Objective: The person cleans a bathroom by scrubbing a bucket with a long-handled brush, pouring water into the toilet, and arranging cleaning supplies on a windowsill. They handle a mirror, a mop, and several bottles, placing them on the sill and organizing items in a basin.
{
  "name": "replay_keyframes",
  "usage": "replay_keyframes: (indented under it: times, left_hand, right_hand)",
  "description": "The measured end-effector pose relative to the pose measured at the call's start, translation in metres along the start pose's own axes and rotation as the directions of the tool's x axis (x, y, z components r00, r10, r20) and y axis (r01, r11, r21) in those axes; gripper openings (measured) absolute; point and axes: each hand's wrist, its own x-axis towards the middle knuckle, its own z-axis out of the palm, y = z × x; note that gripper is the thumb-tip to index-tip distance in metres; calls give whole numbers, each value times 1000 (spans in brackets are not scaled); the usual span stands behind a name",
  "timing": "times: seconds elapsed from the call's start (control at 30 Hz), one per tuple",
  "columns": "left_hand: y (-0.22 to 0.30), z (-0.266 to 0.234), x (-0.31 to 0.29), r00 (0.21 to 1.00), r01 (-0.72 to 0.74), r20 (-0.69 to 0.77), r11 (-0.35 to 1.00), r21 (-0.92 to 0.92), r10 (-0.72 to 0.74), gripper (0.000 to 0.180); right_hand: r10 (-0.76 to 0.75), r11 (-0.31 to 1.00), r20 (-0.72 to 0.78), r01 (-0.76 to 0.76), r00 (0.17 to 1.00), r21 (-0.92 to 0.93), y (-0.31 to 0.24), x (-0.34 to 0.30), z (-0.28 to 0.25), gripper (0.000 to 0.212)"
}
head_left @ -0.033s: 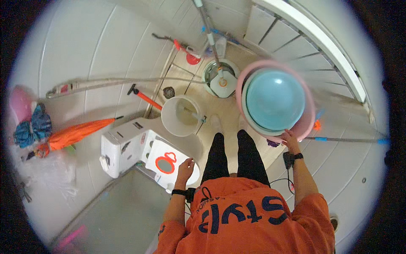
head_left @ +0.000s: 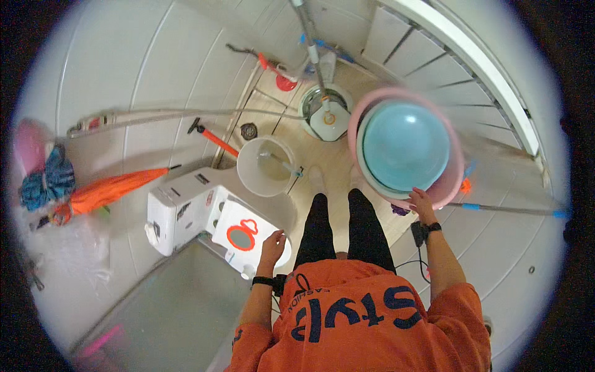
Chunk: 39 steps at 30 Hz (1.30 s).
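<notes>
My right hand (head_left: pixel 423 206) is at the near edge of a stack of basins, its fingers parted at the rim; whether they touch it I cannot tell. A light blue basin (head_left: pixel 406 146) sits inside a pale green basin (head_left: pixel 364 167), and both rest in a larger pink basin (head_left: pixel 456 170). Held low and loosely bent, my left hand (head_left: pixel 273 247) has nothing visible in it. It hovers over or beside a white panel (head_left: pixel 228 218), where an orange-framed round mirror (head_left: pixel 240 237) lies; contact is unclear.
A white bucket (head_left: pixel 253 180) with a long-handled tool leaning in it stands ahead of my feet. Beyond are a mop bucket (head_left: pixel 305 118) and a flat mop head (head_left: pixel 328 127). An orange umbrella (head_left: pixel 118 189) hangs left; a banded pole (head_left: pixel 502 209) lies right.
The picture has shifted very slightly. My right fingers sit a little farther left along the basin rim; the left hand looks much the same.
</notes>
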Motion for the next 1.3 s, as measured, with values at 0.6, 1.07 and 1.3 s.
replay_keyframes:
  times: [0.6,1.07,1.3]
  left_hand:
    - [-135,92,-89,935,337,-15,900,-277,-354,38]
    - [-272,196,-179,771,468,147,393,-791,-620,32]
    - [-270,217,-182,765,476,173,363,-801,-620,32]
  right_hand:
    - [-401,152,753,849,521,-506,-77,28,383,55]
    - [-103,-78,431,424,897,-902,84,61,523,66]
    - [-174,-349,621,542,764,-765,19,59,547,57]
